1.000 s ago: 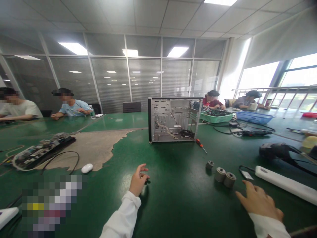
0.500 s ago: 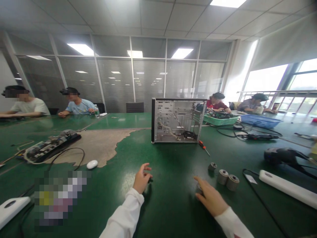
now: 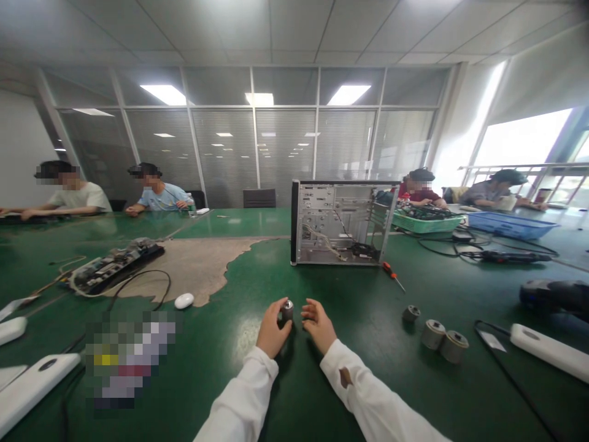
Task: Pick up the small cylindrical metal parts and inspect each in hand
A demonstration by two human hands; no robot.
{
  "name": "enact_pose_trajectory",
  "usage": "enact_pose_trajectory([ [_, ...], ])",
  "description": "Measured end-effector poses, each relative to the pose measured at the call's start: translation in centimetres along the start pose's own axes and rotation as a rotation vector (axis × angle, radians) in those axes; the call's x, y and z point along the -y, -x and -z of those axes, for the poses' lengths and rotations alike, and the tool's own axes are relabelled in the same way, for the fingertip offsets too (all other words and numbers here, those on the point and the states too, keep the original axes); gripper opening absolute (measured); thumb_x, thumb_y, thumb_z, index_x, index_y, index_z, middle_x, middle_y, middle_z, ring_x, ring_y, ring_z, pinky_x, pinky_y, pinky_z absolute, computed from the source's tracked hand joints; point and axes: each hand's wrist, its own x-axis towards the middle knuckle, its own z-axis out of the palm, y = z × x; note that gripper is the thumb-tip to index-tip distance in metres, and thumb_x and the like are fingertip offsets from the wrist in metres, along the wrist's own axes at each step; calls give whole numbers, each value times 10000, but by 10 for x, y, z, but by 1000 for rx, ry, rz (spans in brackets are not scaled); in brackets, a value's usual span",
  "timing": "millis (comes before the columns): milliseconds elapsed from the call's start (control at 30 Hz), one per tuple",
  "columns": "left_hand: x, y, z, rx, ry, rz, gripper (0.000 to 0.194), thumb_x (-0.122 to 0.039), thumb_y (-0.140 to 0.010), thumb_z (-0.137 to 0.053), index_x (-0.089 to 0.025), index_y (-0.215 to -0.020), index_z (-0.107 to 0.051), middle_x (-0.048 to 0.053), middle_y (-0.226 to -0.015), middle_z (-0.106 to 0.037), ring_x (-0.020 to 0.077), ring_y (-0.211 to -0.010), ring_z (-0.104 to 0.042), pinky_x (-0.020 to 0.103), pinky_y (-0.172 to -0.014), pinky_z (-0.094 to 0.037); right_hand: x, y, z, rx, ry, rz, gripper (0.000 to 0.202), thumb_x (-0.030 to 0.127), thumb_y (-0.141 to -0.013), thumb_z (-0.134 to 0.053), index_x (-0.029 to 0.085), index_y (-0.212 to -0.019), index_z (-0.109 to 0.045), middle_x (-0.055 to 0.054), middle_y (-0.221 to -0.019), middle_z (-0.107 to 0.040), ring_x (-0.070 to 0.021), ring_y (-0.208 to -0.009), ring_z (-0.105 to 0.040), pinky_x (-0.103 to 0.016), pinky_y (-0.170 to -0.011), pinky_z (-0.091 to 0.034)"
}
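Left of centre on the green surface (image 3: 257,270): the left hand (image 3: 275,328), thumb and fingers clamped on a small grey cylinder (image 3: 288,310). The cylinder stands roughly upright, bright end up; whether its base touches the surface cannot be told. Judged by its metallic look, it is stiff, dense for its size and hard to damage — but the smooth, curved wall may slip or roll if laid down. Best hold: thumb and fingers opposed across the side wall at mid-height, top left clear.

Just right of it, the right hand (image 3: 319,327): fingers curled, thumb and fingertips apart, nothing seen in it, not touching the cylinder.

Farther right, well apart from both hands: a short cylinder (image 3: 411,314), then two larger cylinders (image 3: 433,334) side by side. These are probably heavier — a wider, full-finger wrap around the wall would suit them.
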Motion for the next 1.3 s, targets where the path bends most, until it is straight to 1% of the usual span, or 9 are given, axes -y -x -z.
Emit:
enact_pose_trajectory([
  [167,7,-4,-1,-14,-147,-113,454,-111,-685,-488,-215,-1123,-432,66,-1127,-480,193,-1058,-435,367,-888,-354,-3,-10,-2,-41,-63,-50,457,89,-521,-466,202,-964,-450,-25,-864,-542,-146,-742,-568,-279,-606,-478],
  [333,12,-9,-4,-27,-233,-174,338,-118,-708,-479,-203,-1034,-488,59,-1020,-531,171,-966,-486,343,-863,-379,-9,-19,-9,-60,-57,-45,408,103,-523,-454,198,-919,-476,-14,-826,-559,-138,-689,-572,-276,-595,-474],
  [467,17,-18,-10,-58,-237,-165,336,-107,-691,-494,-199,-1014,-499,60,-999,-532,169,-937,-502,338,-833,-407,-9,-24,-12,-105,-50,-32,377,113,-524,-453,201,-887,-502,-8,-792,-586,-129,-646,-573,-257,-573,-471],
  [567,20,-23,-14,-125,-187,-106,324,-112,-677,-510,-189,-992,-510,63,-985,-535,168,-917,-514,334,-813,-423,-9,-26,-14,-135,-46,-33,361,126,-524,-458,202,-871,-515,-4,-769,-599,-127,-630,-573,-249,-566,-468],
  [667,21,-24,-14,-184,-62,-1,321,-150,-660,-546,-185,-977,-513,59,-956,-551,159,-842,-548,319,-760,-451,-10,-26,-13,-128,-62,-46,364,124,-515,-452,196,-866,-516,-4,-767,-598,-129,-638,-574,-253,-577,-467],
  [833,22,-23,-9,-223,250,220,353,-246,-610,-631,-165,-936,-521,44,-825,-592,135,-667,-583,278,-645,-480,-7,-25,-12,-91,-82,-36,357,96,-498,-437,188,-829,-535,-13,-778,-607,-149,-690,-576,-279,-611,-468],
  [1033,20,-24,-10,-264,743,464,406,-249,-536,-714,-134,-873,-519,49,-699,-621,151,-641,-607,279,-617,-495,8,-21,-9,49,-107,-29,374,61,-479,-417,172,-802,-570,-19,-734,-622,-160,-679,-574,-300,-635,-460],
  [1167,14,-24,-9,-316,915,580,329,-214,-572,-702,-126,-832,-522,46,-676,-630,129,-590,-608,244,-588,-501,16,-18,-8,123,-142,-11,338,72,-499,-449,166,-796,-580,-25,-724,-628,-156,-651,-566,-276,-577,-452],
  [1300,10,-23,-7,-297,1020,622,215,-202,-623,-667,-104,-770,-545,69,-698,-645,129,-621,-612,211,-576,-501,22,-13,-9,196,-184,18,280,123,-547,-534,163,-822,-566,-38,-773,-625,-138,-631,-556,-268,-564,-446],
])
